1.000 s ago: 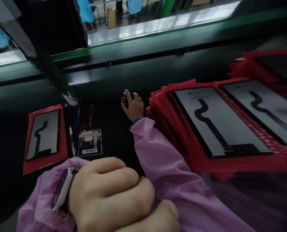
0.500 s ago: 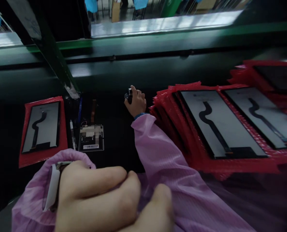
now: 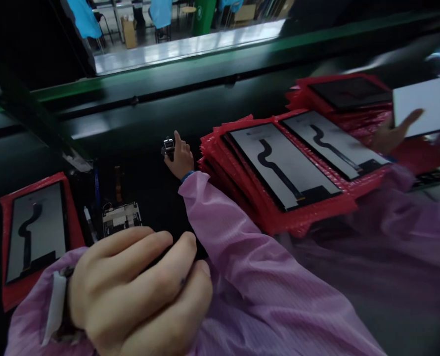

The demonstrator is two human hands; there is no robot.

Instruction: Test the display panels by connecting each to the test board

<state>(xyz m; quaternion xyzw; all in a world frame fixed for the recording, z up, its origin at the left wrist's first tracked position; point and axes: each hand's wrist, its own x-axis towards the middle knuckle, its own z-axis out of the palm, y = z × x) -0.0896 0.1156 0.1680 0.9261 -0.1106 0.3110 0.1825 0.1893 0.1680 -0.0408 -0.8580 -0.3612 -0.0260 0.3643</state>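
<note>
The right hand (image 3: 181,160), stretched far out across the black bench (image 3: 142,193), pinches a small metal part (image 3: 168,147) between thumb and fingertips, with the index finger pointing up. The part sits at about 12 o'clock from the left hand (image 3: 127,287) and well away from it, so the right hand is the nearer. It is too small and too covered to show its long axis.

The left hand, a white watch (image 3: 55,306) on its wrist, is curled with the fingers pressed together against the right sleeve (image 3: 249,277), holding nothing visible.

A stack of display panels (image 3: 283,163) on red bubble bags lies at 3 o'clock from the right hand, its long axis running from 11 to 5. A circuit module (image 3: 121,218) lies at 7 o'clock. Far right, a hand (image 3: 388,136), apparently a co-worker's, spreads under a white sheet (image 3: 427,104).
</note>
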